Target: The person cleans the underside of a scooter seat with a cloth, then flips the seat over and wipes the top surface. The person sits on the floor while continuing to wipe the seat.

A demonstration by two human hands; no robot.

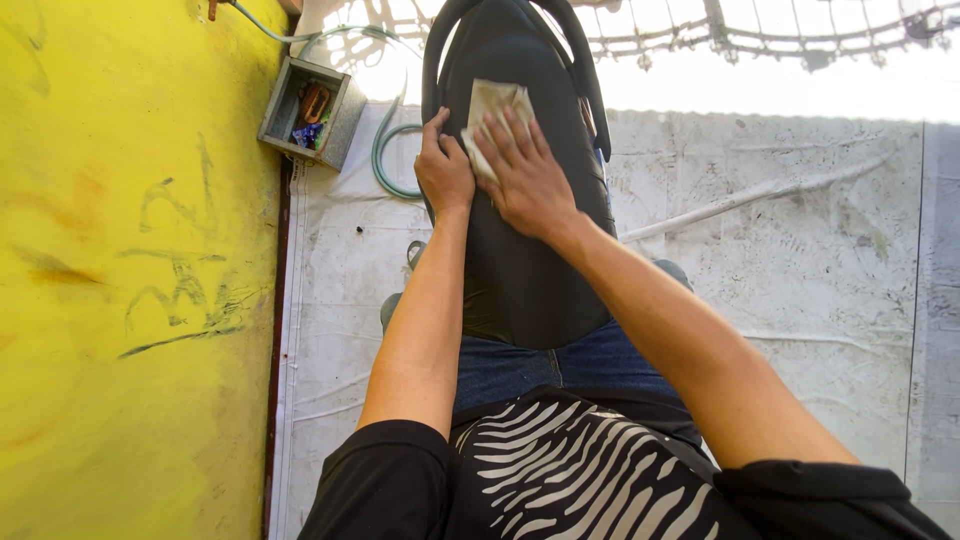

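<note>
A long black seat [520, 270] runs away from me between my legs. My right hand [525, 175] lies flat on its upper surface, fingers spread, pressing down a pale folded cloth [492, 108]. My left hand [442, 165] rests on the seat's left edge beside the cloth, fingers curled over the side with nothing in them. Both forearms reach forward from my black sleeves.
A yellow wall [130, 270] stands close on the left. A small grey box [312, 112] with odds and ends hangs on it, and a green hose [385, 160] loops on the white floor covering [780, 250]. A metal railing crosses the top.
</note>
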